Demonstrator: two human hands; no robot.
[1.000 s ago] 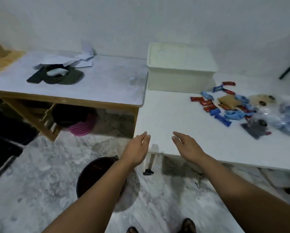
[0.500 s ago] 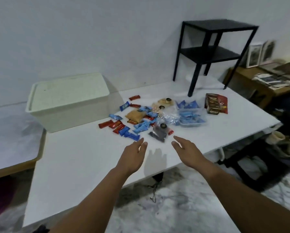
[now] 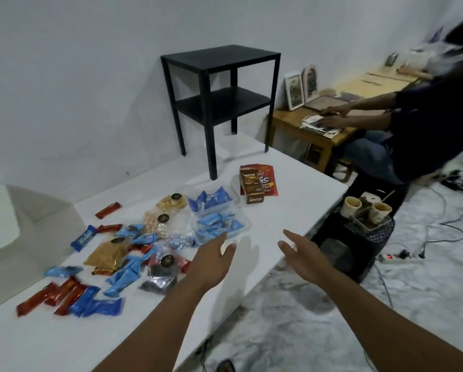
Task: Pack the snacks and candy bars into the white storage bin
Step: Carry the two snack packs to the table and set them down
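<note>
Both fingers (image 3: 226, 244) spread, empty

"NEXTAR" on the brown snack box (image 3: 252, 187), top and front faces; other wrapper print unreadable.

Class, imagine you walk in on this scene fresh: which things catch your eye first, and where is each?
First the heap of red and blue snack packets strewn across the left of the white table. Next, two empty open hands, left hand and right hand, stretched out above the table's near edge. Behind them a black side table stands on the tabletop by the wall.
</note>
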